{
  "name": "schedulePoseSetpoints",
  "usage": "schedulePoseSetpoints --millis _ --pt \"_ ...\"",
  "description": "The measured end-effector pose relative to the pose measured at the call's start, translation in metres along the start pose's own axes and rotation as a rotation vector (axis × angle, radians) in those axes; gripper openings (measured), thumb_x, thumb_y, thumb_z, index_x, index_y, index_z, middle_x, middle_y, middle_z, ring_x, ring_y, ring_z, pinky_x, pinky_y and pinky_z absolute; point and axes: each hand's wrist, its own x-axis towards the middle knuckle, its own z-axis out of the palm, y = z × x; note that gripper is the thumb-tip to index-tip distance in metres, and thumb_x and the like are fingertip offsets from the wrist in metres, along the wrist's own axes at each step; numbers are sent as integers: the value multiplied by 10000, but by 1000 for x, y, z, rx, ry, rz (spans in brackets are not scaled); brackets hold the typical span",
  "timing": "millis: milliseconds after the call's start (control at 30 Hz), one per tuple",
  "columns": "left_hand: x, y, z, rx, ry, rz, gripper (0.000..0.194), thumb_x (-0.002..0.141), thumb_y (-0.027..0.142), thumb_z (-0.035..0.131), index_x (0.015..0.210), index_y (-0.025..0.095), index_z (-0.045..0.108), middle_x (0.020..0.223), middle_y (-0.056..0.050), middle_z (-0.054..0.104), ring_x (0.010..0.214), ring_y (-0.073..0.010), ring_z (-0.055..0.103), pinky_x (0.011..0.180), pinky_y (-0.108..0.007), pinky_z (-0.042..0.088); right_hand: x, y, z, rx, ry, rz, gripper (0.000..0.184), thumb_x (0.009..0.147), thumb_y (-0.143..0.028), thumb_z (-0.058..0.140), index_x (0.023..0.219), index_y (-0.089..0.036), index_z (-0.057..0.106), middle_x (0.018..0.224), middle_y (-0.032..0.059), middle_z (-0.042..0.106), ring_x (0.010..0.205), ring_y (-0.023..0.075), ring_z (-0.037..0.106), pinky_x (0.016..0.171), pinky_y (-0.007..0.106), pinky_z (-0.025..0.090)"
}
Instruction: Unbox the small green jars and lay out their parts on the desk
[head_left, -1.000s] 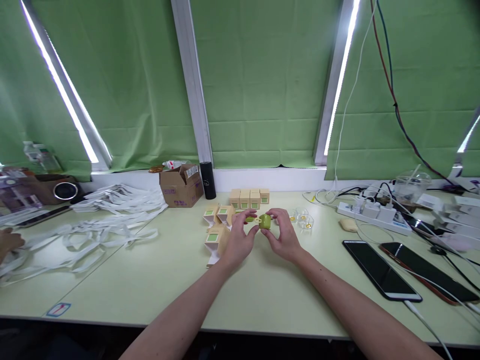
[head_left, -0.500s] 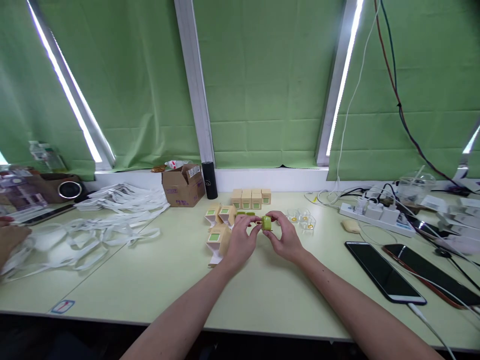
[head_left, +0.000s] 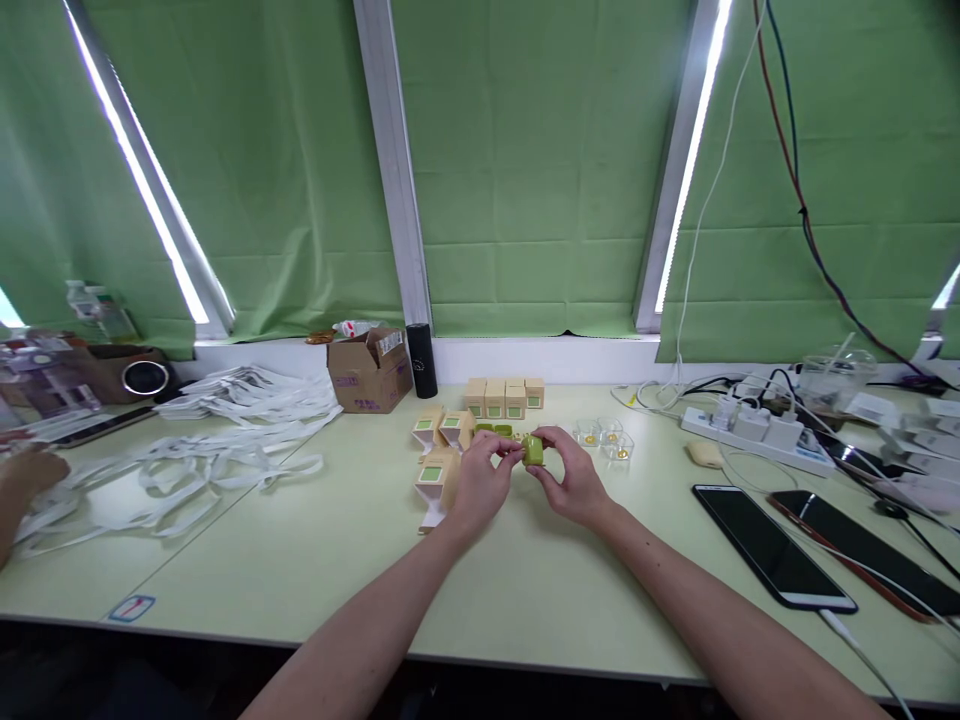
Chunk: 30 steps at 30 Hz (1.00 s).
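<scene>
My right hand [head_left: 574, 477] pinches a small, glossy green block [head_left: 533, 450] between thumb and fingers above the table. At the block's left side, the thumb and fingertips of my left hand [head_left: 486, 478] are pressed together; what they hold is too small to make out. Several similar green pieces [head_left: 502, 430] lie just behind my left hand. Opened kraft-paper boxes [head_left: 439, 475] with green squares stand to the left of that hand. Clear small cups [head_left: 619, 447] with yellow centres sit to the right of my right hand.
Closed kraft boxes [head_left: 495, 400] stand in rows at the back. White straps [head_left: 247, 395] and a cardboard carton [head_left: 369, 370] are on the left, where another person's hand [head_left: 34, 475] reaches in. Phones [head_left: 772, 545], cables and a power strip [head_left: 757, 440] occupy the right.
The green block has turned slightly and sits a little lower between my hands. The other person's hand at the left has shifted slightly.
</scene>
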Motion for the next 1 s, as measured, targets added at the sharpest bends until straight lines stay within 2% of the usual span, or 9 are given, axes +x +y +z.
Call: schedulePoseSetpoints --millis 233,633,767,900,967,1000 --pt "-1 0 -2 -30 3 12 84 853 255 731 780 224 757 879 -21 653 828 -170 638 812 -339 525 0 -2 -1 -18 -18 -20 393 942 -258 610 1318 -251 497 1157 126 636 988 274 634 864 470 585" --pt "0 2 -5 -72 -62 -3 151 852 317 742 725 236 758 830 -12 635 818 -168 632 819 -337 518 -1 -2 -1 -11 -53 -16 352 956 -258 588 1298 -250 507 1130 116 638 971 266 627 855 470 584" --pt "0 6 -5 -60 -56 -40 85 852 306 738 840 233 781 887 -26 654 822 -169 637 818 -342 528 1 -4 1 70 -21 60 360 948 -266 609 1296 -250 517 1170 115 627 970 250 640 863 453 596" --pt "1 8 -6 11 -29 -21 280 865 313 735 1137 246 741 1029 -60 693 899 -191 637 828 -351 526 4 -4 3 203 18 194 376 946 -272 618 1310 -265 523 1204 99 618 910 203 659 851 412 615" --pt "3 7 -8 41 12 -19 196 945 357 639 1052 228 741 1020 -73 701 956 -208 634 841 -359 516 4 -1 4 230 36 229 376 930 -275 637 1294 -269 544 1208 92 614 901 191 657 846 403 617" --pt "4 5 -9 56 31 -26 230 984 375 573 945 218 738 978 -75 701 978 -217 631 846 -363 510 4 1 4 240 44 243 374 921 -274 646 1284 -271 557 1209 90 612 907 190 655 844 399 617"
